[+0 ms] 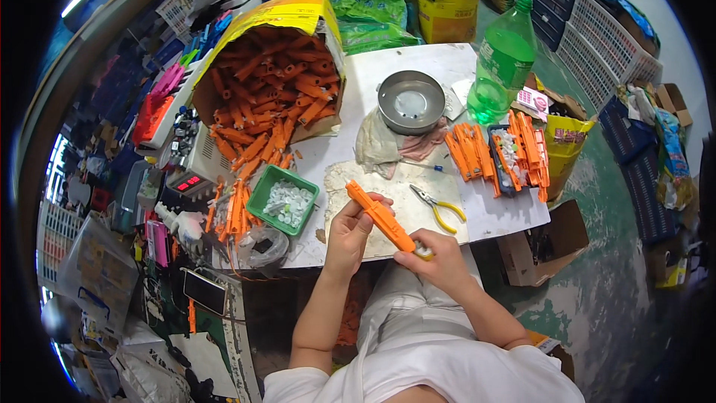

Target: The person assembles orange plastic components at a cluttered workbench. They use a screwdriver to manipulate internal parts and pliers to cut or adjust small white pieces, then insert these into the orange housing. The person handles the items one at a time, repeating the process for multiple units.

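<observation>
Above the table's front edge I hold a long orange plastic part (380, 216), tilted with its far end up to the left. My left hand (349, 237) is closed round its upper half. My right hand (441, 260) is closed at the lower end, where a small pale yellowish piece (424, 250) shows between the fingers; its kind is unclear. Right of the part lie pliers (438, 209) with yellow handles. To the left stands a green tray (261, 195) of small white translucent pieces (287, 204).
A yellow carton (261, 22) on its side spills orange parts (272, 82) onto the white table (365, 63). Behind the pliers are a round metal bowl (412, 125), a rag (377, 142) and a green bottle (507, 60). Finished-looking orange parts (468, 151) lie at the right.
</observation>
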Demonstrator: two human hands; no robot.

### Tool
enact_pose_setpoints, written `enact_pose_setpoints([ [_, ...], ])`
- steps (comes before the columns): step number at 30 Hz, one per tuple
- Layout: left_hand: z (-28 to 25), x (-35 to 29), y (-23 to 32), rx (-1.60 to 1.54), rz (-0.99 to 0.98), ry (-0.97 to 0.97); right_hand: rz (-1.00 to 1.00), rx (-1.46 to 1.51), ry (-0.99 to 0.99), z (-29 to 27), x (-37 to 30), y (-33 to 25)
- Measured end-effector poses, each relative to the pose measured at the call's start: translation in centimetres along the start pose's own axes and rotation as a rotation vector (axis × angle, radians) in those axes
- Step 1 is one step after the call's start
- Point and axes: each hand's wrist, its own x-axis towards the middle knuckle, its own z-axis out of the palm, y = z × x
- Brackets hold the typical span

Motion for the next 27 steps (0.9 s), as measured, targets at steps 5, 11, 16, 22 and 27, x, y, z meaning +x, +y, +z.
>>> enact_pose_setpoints([
  [5,1.4,-1.1,-2.0,-0.047,-0.085,0.084,-0.200,-0.175,0.089,1.0,-0.9,1.7],
  [11,3.8,-3.2,-3.3,0.095,-0.216,0.233,-0.292,-0.431,0.160,2.0,-1.1,3.0],
  [16,3.5,-3.4,-3.2,0.066,-0.187,0.199,-0.218,-0.300,0.117,2.1,-1.2,2.9],
  [22,3.1,-3.4,-3.4,0.127,-0.209,0.144,-0.244,-0.307,0.121,2.3,-1.4,3.6],
  [27,3.6,-2.8,-3.7,0.095,-0.219,0.217,-0.203,-0.336,0.077,2.1,-1.2,3.4],
])
